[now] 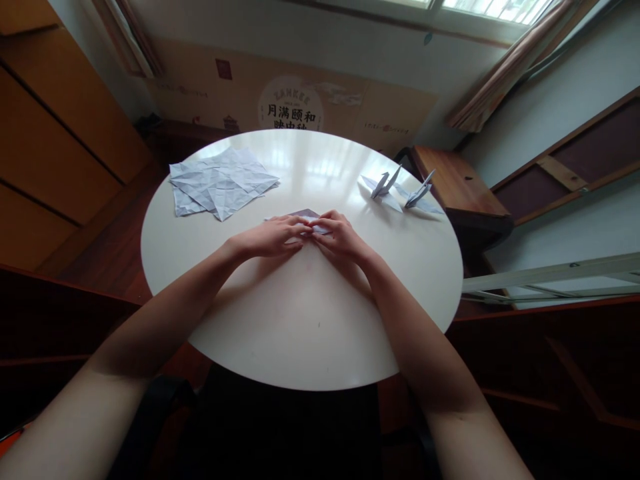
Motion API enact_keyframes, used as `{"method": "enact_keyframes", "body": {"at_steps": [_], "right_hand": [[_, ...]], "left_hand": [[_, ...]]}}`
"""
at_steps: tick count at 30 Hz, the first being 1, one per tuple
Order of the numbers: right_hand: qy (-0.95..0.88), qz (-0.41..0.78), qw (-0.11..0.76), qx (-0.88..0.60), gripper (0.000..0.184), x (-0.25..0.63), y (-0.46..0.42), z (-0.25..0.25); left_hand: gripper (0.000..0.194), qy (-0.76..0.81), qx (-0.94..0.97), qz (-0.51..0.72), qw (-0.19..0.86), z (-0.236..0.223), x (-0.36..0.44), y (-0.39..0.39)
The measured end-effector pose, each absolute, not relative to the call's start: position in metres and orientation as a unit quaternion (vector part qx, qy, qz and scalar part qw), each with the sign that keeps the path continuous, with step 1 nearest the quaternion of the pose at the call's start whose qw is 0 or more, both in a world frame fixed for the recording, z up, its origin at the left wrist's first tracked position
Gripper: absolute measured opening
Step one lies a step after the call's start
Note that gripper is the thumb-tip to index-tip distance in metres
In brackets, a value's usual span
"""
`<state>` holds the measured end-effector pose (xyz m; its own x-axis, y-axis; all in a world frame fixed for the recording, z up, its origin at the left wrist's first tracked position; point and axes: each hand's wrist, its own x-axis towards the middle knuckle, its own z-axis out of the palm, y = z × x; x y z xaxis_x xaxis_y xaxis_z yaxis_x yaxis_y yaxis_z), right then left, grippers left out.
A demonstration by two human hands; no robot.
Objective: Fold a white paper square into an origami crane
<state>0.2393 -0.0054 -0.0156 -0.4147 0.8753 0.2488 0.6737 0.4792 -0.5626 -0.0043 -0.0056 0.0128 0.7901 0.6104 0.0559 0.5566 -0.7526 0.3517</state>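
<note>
At the middle of the white table [310, 320], a small folded piece of paper [304, 213] lies flat, its far corner showing beyond my fingers. My left hand [274, 236] rests on its left side, fingers bent and pressing on the paper. From the right, my right hand [341, 236] grips the same paper, thumb and fingers drawn together near the left fingertips. Both hands nearly touch, and they hide most of the folds. Two paper cranes [384, 188] stand at the table's right, and several creased paper sheets [220, 185] lie spread in an overlapping pile at the left.
Beyond the table's far edge is a printed cardboard panel [345, 107] against the wall. A wooden desk [455, 177] stands close to the table's right side. Wooden cabinets [55, 127] line the left, and a window [490, 12] with curtains is above.
</note>
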Motion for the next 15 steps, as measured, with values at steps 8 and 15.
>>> {"method": "enact_keyframes", "body": {"at_steps": [8, 15], "right_hand": [[-0.817, 0.191, 0.253, -0.482, 0.029, 0.2381, -0.0068, -0.0124], [-0.816, 0.189, 0.263, -0.478, 0.030, 0.2389, -0.0046, -0.0174]], "left_hand": [[0.046, 0.307, 0.934, 0.084, 0.160, 0.0165, -0.0037, -0.0072], [0.045, 0.304, 0.936, 0.091, 0.155, 0.0160, -0.0040, -0.0077]]}}
